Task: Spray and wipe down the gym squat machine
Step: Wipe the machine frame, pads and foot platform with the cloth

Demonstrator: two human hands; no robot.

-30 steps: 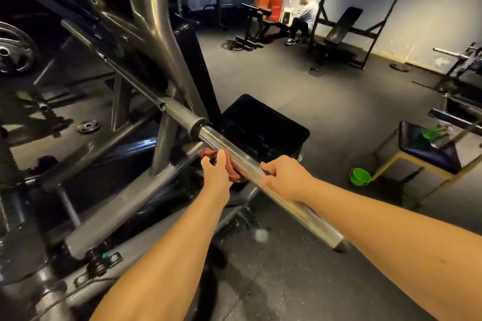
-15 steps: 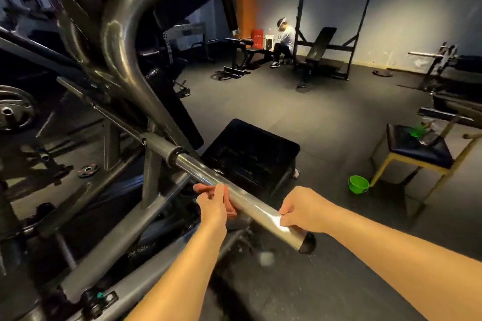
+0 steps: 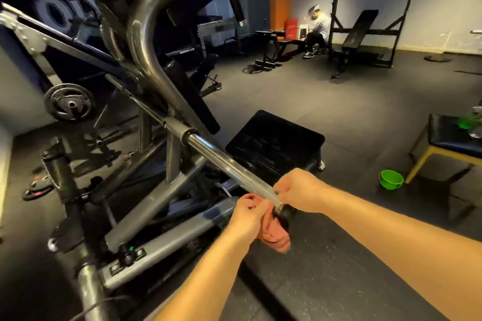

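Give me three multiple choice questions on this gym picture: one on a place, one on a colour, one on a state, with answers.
1. Where is the green bucket? A on the floor by the chair; B on a table; C hung on the wall.
2. What colour is the cloth in the left grip? A blue; B salmon red; C white.
3. What is the right grip doing? A hanging free; B holding a spray bottle; C holding the chrome bar near its end.
Answers: A, it stands on the floor beside the chair's leg; B, the bunched cloth is salmon red; C, its fingers curl round the bar.
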